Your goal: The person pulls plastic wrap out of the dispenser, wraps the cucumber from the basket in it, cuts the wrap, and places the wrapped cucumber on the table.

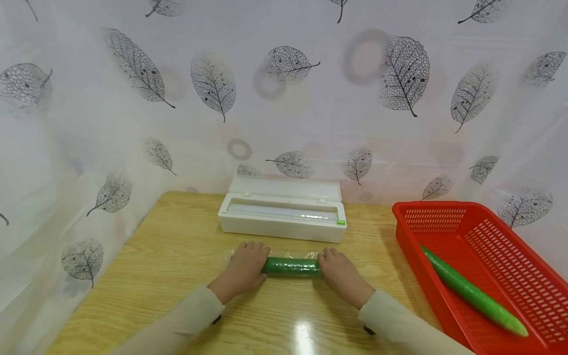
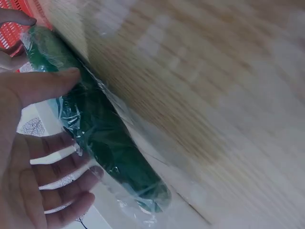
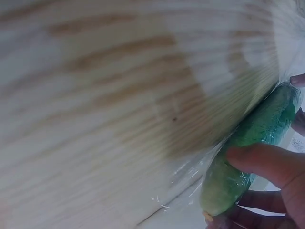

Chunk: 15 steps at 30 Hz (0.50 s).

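A green cucumber (image 1: 290, 266) in clear plastic film lies crosswise on the wooden table, between the two hands. The left hand (image 1: 247, 264) holds its left part; in the left wrist view its thumb lies across the wrapped cucumber (image 2: 112, 138) and the fingers curve along the other side. At the right end, the right hand (image 1: 340, 275) grips it, thumb pressed on the film near the pale tip (image 3: 219, 195) and fingers partly hidden behind. Loose film (image 3: 188, 171) sticks out beyond the cucumber on the table.
Behind the hands stands a white cling film box (image 1: 277, 230), lid up, with a roll of film (image 1: 279, 211) inside and a green slider (image 1: 340, 222). A red plastic basket (image 1: 437, 204) at the right holds another cucumber (image 1: 477, 296). A leaf-patterned curtain (image 1: 310, 123) borders the table (image 1: 173, 236).
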Available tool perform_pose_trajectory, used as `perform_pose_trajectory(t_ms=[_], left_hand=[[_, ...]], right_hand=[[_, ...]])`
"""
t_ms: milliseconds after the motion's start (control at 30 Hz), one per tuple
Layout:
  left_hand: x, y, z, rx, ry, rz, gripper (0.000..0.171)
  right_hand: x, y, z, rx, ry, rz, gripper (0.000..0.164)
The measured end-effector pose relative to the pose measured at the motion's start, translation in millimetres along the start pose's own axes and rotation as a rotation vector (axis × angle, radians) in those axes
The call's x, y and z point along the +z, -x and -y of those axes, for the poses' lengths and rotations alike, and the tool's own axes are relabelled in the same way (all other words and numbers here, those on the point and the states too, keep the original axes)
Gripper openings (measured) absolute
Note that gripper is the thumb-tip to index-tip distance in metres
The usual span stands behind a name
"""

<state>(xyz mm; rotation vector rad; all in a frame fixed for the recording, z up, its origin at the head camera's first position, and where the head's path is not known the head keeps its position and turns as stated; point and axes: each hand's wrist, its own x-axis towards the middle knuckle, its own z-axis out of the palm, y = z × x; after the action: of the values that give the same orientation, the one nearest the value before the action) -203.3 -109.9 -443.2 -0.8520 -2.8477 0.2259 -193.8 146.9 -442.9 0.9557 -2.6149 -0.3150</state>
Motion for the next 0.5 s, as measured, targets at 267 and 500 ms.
perform_pose_trajectory(t_ms=[267, 500], left_hand=[[1.1, 0.8, 2.7, -0.033, -0.025, 0.017, 0.045], [5.3, -1.9, 6.6, -0.016, -0.006, 0.002, 0.039]], right_hand=[[-1.0, -0.7, -2.4, -0.006, 0.014, 0.024, 0.023], [3.6, -4.3, -6.0, -0.025, 0.011, 0.028, 0.021]])
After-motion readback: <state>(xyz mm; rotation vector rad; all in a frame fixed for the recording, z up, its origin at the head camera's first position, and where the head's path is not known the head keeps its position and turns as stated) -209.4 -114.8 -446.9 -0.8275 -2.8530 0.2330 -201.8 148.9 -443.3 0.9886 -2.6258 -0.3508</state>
